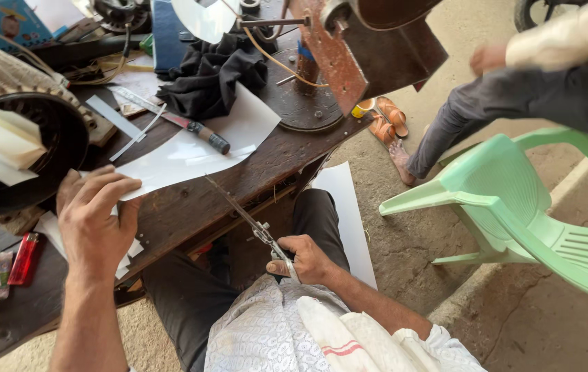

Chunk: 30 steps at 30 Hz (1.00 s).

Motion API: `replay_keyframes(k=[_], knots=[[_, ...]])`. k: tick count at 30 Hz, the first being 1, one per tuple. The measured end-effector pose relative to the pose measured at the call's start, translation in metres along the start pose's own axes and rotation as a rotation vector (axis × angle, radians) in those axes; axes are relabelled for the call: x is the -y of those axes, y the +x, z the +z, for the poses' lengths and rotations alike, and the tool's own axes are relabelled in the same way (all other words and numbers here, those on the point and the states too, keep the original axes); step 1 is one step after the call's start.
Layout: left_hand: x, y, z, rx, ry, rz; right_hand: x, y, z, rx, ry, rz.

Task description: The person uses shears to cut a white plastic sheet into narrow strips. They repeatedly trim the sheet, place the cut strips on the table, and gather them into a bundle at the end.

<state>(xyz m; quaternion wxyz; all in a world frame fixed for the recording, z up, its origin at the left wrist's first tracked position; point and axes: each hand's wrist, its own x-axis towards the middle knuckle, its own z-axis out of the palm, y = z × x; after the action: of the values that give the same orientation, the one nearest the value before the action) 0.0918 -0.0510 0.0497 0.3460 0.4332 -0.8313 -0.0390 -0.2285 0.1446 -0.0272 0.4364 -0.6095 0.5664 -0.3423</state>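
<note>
A repair workshop: on the worn wooden bench (pixel 191 207) lie a motor stator (pixel 15 148), wires and a rusty machine (pixel 339 48)

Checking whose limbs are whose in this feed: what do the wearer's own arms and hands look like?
Both forearms are bare. The left hand and right hand wear no gloves; no rings or watch show. A pale, finely patterned sleeve is pushed up at the right elbow.
</note>
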Motion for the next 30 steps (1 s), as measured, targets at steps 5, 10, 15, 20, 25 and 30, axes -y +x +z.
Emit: replay_keyframes(k=[5, 10, 15, 20, 25, 30], knots=[[-0.025, -0.008, 0.011, -0.060, -0.031, -0.031, 0.004, -0.002, 0.001, -0.007, 0.034, -0.013], [-0.048, -0.034, 0.040, -0.056, -0.156, -0.099, -0.007, -0.007, 0.007, 0.102, 0.227, 0.024], [-0.030, -0.051, 0.052, -0.124, -0.168, -0.201, -0.022, -0.007, 0.021, 0.179, 0.271, 0.127], [-0.002, -0.051, 0.031, -0.119, -0.108, -0.163, -0.028, -0.002, 0.035, 0.191, 0.159, 0.233], [0.005, -0.031, 0.034, -0.141, -0.285, -0.254, -0.023, 0.007, 0.048, 0.139, 0.170, 0.240], [0.005, -0.013, 0.039, -0.269, -0.709, -0.389, -0.022, 0.006, 0.051, 0.128, 0.273, 0.183]])
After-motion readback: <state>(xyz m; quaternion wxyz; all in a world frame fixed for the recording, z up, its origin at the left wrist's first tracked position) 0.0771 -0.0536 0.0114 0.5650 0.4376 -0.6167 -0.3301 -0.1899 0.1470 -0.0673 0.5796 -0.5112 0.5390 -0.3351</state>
